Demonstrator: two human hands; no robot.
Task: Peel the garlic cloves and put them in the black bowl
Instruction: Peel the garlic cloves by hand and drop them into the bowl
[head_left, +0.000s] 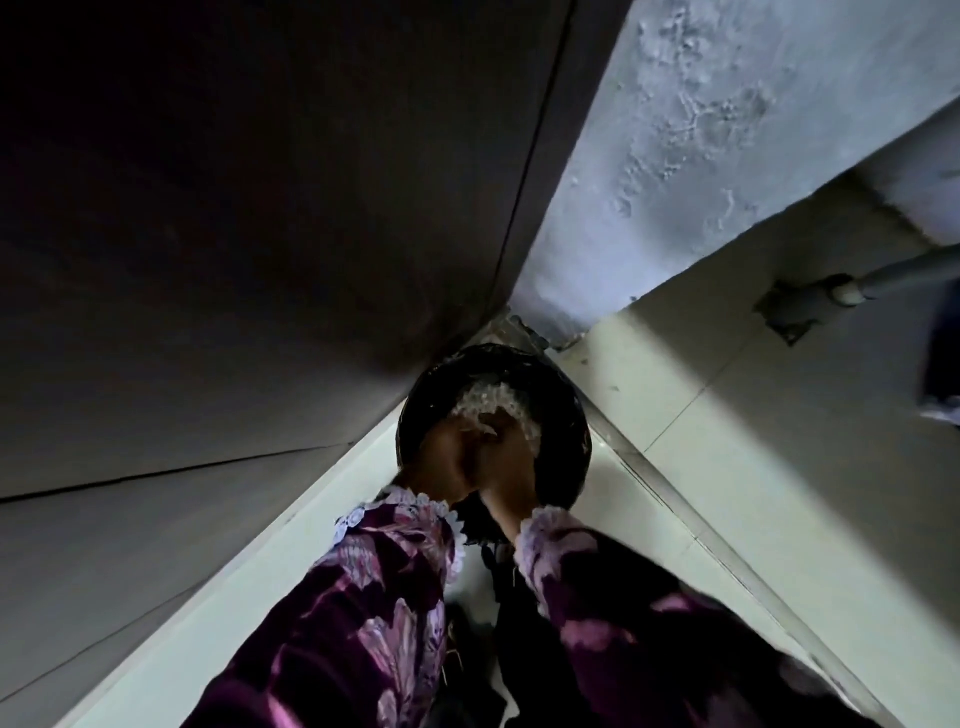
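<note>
A round black container (569, 415) stands on the floor in a dim corner. Inside it lies a pale, flaky white heap (491, 400) that looks like garlic skins or cloves; I cannot tell which. My left hand (441, 460) and my right hand (511, 467) are held close together over the container, backs toward the camera, fingertips reaching down to the pale heap. A small pale piece (488, 427) shows between the two hands. The fingers are in shadow and mostly hidden, so what they hold is unclear. Both arms wear purple floral sleeves with white lace cuffs.
A dark panel (260, 234) rises on the left and a rough grey wall (675, 130) stands behind the container. Pale floor tiles (727, 441) spread to the right, where a grey pipe (893, 270) enters the floor. Dark fabric (519, 623) lies between my arms.
</note>
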